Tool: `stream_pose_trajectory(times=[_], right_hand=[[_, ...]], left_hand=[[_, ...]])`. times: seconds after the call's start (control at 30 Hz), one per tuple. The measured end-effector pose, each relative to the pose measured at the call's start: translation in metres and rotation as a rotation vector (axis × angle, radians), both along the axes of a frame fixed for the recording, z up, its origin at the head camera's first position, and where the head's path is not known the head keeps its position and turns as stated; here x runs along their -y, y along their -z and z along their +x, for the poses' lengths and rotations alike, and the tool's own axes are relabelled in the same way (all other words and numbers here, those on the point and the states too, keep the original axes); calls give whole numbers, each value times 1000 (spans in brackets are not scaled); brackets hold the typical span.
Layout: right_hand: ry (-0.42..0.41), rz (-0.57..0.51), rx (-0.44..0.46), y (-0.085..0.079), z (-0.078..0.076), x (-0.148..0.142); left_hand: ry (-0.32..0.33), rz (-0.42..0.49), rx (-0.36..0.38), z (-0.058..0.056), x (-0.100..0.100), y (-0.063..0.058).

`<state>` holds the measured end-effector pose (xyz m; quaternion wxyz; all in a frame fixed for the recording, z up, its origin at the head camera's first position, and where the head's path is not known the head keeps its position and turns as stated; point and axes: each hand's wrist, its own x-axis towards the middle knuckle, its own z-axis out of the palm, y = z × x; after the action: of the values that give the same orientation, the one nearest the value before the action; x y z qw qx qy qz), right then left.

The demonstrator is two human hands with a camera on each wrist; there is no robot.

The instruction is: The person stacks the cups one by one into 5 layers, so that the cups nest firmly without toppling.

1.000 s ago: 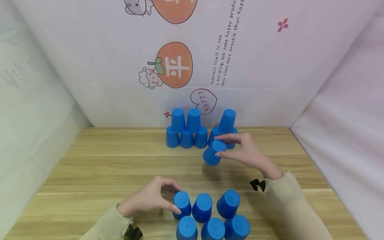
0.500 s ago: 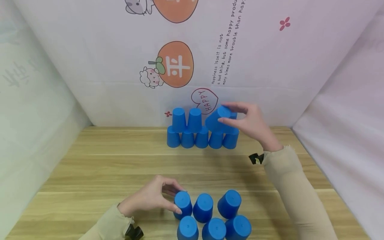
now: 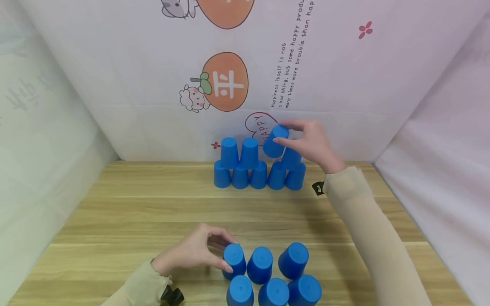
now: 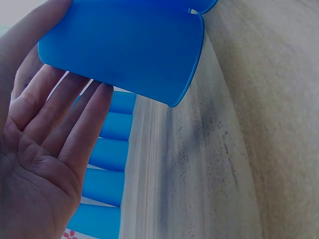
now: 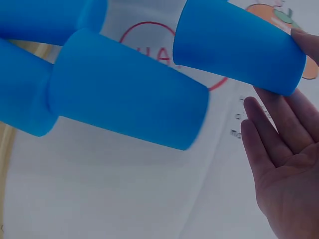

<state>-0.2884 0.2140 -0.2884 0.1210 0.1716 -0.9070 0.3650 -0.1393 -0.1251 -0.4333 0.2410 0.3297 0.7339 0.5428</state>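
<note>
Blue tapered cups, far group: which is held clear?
The tilted blue tapered cup in the right hand, over a gap in the upper row. The others stand inverted: five on the wooden table, three on top.

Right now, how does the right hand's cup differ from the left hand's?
Right-hand cup: held in the air above the back row; left-hand cup: appears to stand on the table.
Right-hand cup: apart from other cups; left-hand cup: close beside its neighbours.
Both are blue and mouth down.
</note>
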Motion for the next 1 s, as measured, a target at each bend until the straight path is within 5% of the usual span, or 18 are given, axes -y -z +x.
stream_pose_trajectory(times=[0.37, 1.0], right_hand=[[-3, 51, 61, 20, -18, 5], [-34, 84, 49, 35, -25, 9]], left_hand=[[-12, -15, 20, 0, -1, -3], [3, 14, -14, 0, -1, -1]])
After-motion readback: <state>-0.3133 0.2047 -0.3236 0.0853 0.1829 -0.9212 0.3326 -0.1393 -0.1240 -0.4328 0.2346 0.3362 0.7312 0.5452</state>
